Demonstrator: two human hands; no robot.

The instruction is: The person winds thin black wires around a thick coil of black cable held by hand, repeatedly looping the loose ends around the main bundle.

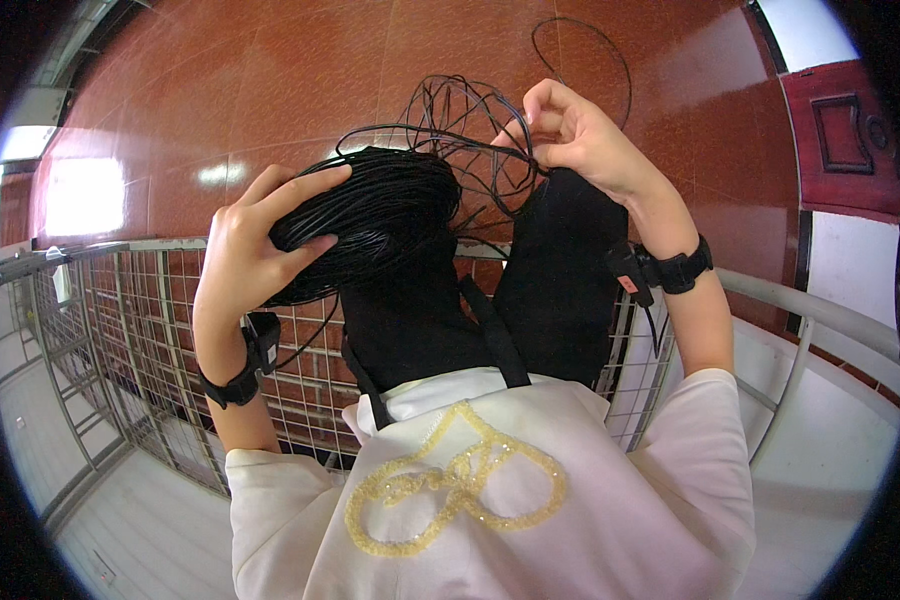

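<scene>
Left grip clasps the side of our black cable coil, left of centre, over our left leg, presumably to stop it slipping. Right grip, upper right of centre, curls at loose loops, likely keeping them apart; pinching or not, we can't tell.

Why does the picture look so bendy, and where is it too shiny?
Head view: the wide fisheye lens bends straight edges, like the grey rail on the right, inside a dark round rim; head view: a white patch glares at the left, and light gleams on the reddish-brown tiles left of the coil of black cord.
</scene>
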